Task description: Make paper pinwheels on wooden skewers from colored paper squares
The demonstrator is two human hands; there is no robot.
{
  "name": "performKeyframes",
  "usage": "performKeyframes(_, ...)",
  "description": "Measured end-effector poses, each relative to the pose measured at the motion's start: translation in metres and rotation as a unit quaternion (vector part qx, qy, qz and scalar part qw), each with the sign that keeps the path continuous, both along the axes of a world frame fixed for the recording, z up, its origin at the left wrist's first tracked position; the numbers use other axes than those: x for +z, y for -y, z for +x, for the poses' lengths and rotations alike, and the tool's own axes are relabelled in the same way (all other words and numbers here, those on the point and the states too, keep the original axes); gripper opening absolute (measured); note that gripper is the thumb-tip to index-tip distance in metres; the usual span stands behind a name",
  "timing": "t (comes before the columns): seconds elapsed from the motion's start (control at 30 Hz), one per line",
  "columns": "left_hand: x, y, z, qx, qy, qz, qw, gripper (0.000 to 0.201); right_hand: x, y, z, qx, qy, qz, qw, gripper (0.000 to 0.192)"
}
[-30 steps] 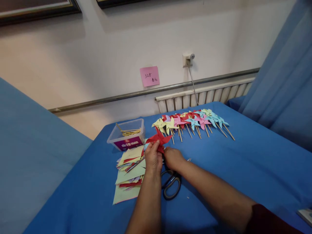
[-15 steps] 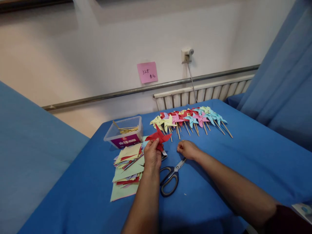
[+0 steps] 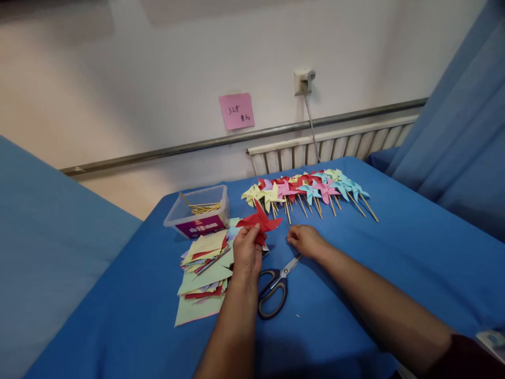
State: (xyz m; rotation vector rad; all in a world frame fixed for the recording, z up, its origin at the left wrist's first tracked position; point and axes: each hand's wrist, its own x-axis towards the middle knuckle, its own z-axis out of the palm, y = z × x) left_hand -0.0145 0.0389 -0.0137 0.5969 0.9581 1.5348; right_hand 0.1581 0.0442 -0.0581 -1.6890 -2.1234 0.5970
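Between the thumb and fingers of my left hand (image 3: 248, 248) is a red paper pinwheel (image 3: 263, 219), its blades folded in. My right hand (image 3: 306, 240) rests low over the blue cloth with its fingers curled together; whether something small is pinched in them is hidden. Just below those fingers lie scissors (image 3: 278, 287) with dark handles, the blades pointing toward my right hand. Left of my left forearm are stacks of coloured paper (image 3: 205, 279), partly covered by the arm. A small dark-edged item (image 3: 265, 251) peeks out behind my left hand, too hidden to name.
A clear plastic box (image 3: 201, 223) holding thin sticks stands at the back left. Several finished pinwheels (image 3: 310, 192) on sticks lie in a row at the back. Behind the blue-covered table (image 3: 355, 268) are a radiator (image 3: 335, 147) and a wall socket (image 3: 303, 82).
The view has shifted slightly. My left hand still holds the red pinwheel, which is turned a little more to the right. My right hand stays near the scissors' tips.
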Motion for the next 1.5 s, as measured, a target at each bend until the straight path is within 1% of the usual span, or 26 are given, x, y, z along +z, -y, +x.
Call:
performKeyframes(0.13, 0.0, 0.002, 0.0, -0.008, -0.005, 0.001, 1.0, 0.029, 0.003, 0.002, -0.001, 0.002, 0.037, -0.015, 0.999, 0.013)
performKeyframes(0.3, -0.001, 0.002, 0.001, -0.01, -0.027, 0.001, 1.0, 0.029, 0.005, 0.005, -0.001, -0.026, 0.08, -0.014, 0.996, 0.014)
performKeyframes(0.47, -0.002, 0.001, 0.004, 0.016, -0.062, 0.015, 0.998, 0.028, 0.006, 0.01, -0.005, -0.034, 0.107, 0.002, 0.994, 0.017)
performKeyframes(0.63, -0.005, 0.0, 0.005, 0.053, -0.102, 0.035, 0.993, 0.027, 0.007, 0.013, -0.005, -0.029, 0.104, 0.002, 0.994, 0.017)
performKeyframes(0.8, -0.009, 0.0, 0.005, 0.065, -0.157, 0.045, 0.984, 0.026, 0.004, 0.011, -0.001, -0.031, 0.072, 0.001, 0.997, 0.015)
performKeyframes(0.97, -0.014, -0.001, 0.002, 0.089, -0.209, 0.045, 0.973, 0.024, 0.003, 0.007, 0.007, -0.044, 0.01, 0.001, 0.999, 0.01)
performKeyframes(1.03, -0.017, -0.002, 0.001, 0.091, -0.238, 0.042, 0.966, 0.023, 0.007, 0.008, 0.007, -0.061, -0.083, 0.017, 0.994, 0.013)
performKeyframes(1.07, -0.019, -0.002, 0.002, 0.09, -0.254, 0.041, 0.962, 0.023, 0.01, 0.009, 0.006, -0.073, -0.173, 0.032, 0.982, 0.015)
performKeyframes(1.13, -0.02, -0.001, 0.003, 0.086, -0.286, 0.048, 0.953, 0.022, 0.016, 0.014, 0.001, -0.085, -0.346, 0.06, 0.933, 0.02)
performKeyframes(1.17, -0.021, 0.0, 0.005, 0.083, -0.302, 0.055, 0.948, 0.022, 0.019, 0.017, -0.003, -0.086, -0.393, 0.069, 0.913, 0.022)
performKeyframes(1.2, -0.02, 0.002, 0.008, 0.078, -0.317, 0.062, 0.943, 0.021, 0.021, 0.02, -0.007, -0.089, -0.418, 0.077, 0.901, 0.021)
performKeyframes(1.27, -0.018, 0.006, 0.014, 0.067, -0.343, 0.073, 0.934, 0.02, 0.023, 0.024, -0.014, -0.093, -0.427, 0.088, 0.895, 0.019)
performKeyframes(1.37, -0.013, 0.013, 0.022, 0.052, -0.365, 0.083, 0.926, 0.018, 0.021, 0.026, -0.019, -0.096, -0.407, 0.1, 0.903, 0.017)
performKeyframes(1.43, -0.012, 0.017, 0.026, 0.044, -0.366, 0.085, 0.926, 0.017, 0.02, 0.025, -0.019, -0.099, -0.4, 0.1, 0.906, 0.017)
performKeyframes(1.5, -0.012, 0.018, 0.028, 0.03, -0.353, 0.081, 0.932, 0.016, 0.02, 0.024, -0.018, -0.105, -0.404, 0.091, 0.904, 0.017)
